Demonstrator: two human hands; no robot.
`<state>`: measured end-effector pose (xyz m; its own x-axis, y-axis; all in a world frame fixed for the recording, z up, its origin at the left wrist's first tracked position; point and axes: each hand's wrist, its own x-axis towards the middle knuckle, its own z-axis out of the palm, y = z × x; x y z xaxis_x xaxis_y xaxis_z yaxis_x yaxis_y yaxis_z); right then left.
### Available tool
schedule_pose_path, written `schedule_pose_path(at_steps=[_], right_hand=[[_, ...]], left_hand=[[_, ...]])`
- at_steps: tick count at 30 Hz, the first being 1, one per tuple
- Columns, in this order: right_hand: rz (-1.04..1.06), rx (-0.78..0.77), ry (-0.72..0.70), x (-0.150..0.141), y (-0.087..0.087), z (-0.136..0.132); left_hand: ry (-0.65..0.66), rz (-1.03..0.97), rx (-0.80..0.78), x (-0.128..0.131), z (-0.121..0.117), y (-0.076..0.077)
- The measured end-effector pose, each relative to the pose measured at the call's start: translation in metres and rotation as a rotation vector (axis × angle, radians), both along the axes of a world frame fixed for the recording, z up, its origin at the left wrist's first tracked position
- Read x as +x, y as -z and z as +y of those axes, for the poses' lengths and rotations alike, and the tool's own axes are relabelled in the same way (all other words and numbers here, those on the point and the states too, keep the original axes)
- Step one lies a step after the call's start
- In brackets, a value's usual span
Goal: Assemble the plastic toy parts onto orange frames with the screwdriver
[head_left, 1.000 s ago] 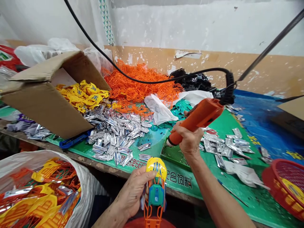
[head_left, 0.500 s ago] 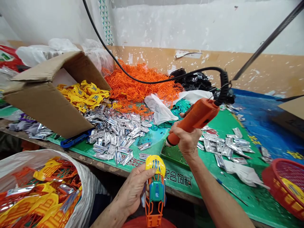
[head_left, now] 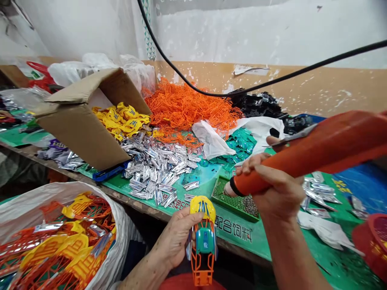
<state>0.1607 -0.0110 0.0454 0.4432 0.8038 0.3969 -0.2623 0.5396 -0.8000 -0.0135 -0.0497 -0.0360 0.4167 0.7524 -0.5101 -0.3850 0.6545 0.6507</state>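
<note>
My left hand (head_left: 175, 237) grips a toy car body (head_left: 204, 241) with a yellow front, a green middle piece and an orange frame, held in front of the table edge. Wrapped round an orange electric screwdriver (head_left: 290, 165) is my right hand (head_left: 276, 187). The screwdriver slants down to the left, its tip over a green perforated tray (head_left: 222, 189). Small screws (head_left: 250, 206) lie at the right end of that tray. Whether the tip touches anything in the tray cannot be made out.
Silver parts (head_left: 163, 163) lie heaped beside a tipped cardboard box (head_left: 81, 125) of yellow pieces. Behind are piles of orange frames (head_left: 187, 104) and green pieces (head_left: 240, 145). A white sack (head_left: 121, 225) of assembled parts stands lower left; a red basket (head_left: 367, 237) sits right. A black cable (head_left: 211, 94) crosses above.
The screwdriver has tilted flatter, and its tip has moved right and slightly down over the tray. My left hand still holds the toy car body. The whole view has shifted slightly.
</note>
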Motion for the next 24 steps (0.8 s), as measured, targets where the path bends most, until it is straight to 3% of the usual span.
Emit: schedule_pose_path(at_steps=[7, 24], right_hand=[[0.049, -0.003, -0.133, -0.017, -0.004, -0.025], [0.016, -0.030, -0.117, -0.026, 0.008, -0.025]], left_hand=[[-0.078, -0.005, -0.020, 0.001, 0.002, 0.003], [-0.148, -0.013, -0.055, 0.003, 0.005, 0.003]])
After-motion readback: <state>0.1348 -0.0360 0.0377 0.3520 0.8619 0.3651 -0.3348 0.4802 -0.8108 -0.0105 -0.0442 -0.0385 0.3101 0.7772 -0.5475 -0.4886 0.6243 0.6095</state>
